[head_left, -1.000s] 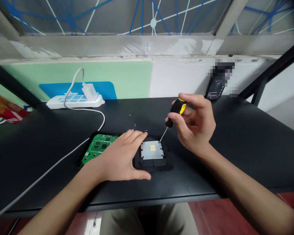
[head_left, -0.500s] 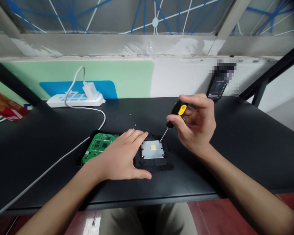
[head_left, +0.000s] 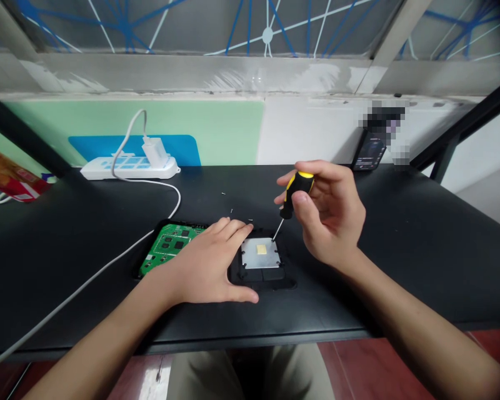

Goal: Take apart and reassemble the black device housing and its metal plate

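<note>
A black and yellow screwdriver [head_left: 295,191] is gripped in my right hand [head_left: 331,208], fingers around its handle. Its tip meets the upper right corner of a silvery metal plate [head_left: 252,259], which has a small pale yellow pad [head_left: 261,249] at its middle. The plate sits inside a black plastic cover [head_left: 262,283]. My left hand [head_left: 210,261] lies flat with the thumb spread, over the cover's left side. Partly under that hand is a green circuit board [head_left: 166,244] in a black casing.
Several tiny screws [head_left: 231,210] lie behind the cover. A white cable [head_left: 104,272] runs across the left of the table to a charger [head_left: 155,151] in a white power strip [head_left: 129,169]. A phone [head_left: 370,150] leans on the wall; a red packet [head_left: 14,178] is far left.
My right fingers have rolled the screwdriver handle, and it now stands somewhat more upright, with its tip at the same corner. My left hand has stayed in place.
</note>
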### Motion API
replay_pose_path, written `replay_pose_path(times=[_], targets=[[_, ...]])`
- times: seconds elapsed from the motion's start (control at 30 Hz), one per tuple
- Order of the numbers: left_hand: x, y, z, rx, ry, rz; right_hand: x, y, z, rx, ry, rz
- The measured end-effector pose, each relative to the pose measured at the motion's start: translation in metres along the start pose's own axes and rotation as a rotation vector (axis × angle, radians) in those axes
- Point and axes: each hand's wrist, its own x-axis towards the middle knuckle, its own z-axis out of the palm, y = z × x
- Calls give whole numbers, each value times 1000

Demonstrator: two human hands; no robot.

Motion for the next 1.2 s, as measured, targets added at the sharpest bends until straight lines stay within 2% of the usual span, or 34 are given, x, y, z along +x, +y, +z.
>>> replay_pose_path(times=[0.27, 0.4, 0.9, 1.03, 1.2], targets=[[0, 2, -2, -3, -5, 9, 2, 8, 7, 70, 92, -74], [1, 1, -2, -1, -8, 10, 5, 15, 12, 143, 166, -184], [0, -1, 0, 16, -24, 4, 6, 10, 12, 325, 123, -152], [1, -1, 1, 11, -16, 10, 3, 10, 13, 305, 86, -141], [1, -2, 2, 11, -5, 17, 3, 15, 11, 211, 46, -203]])
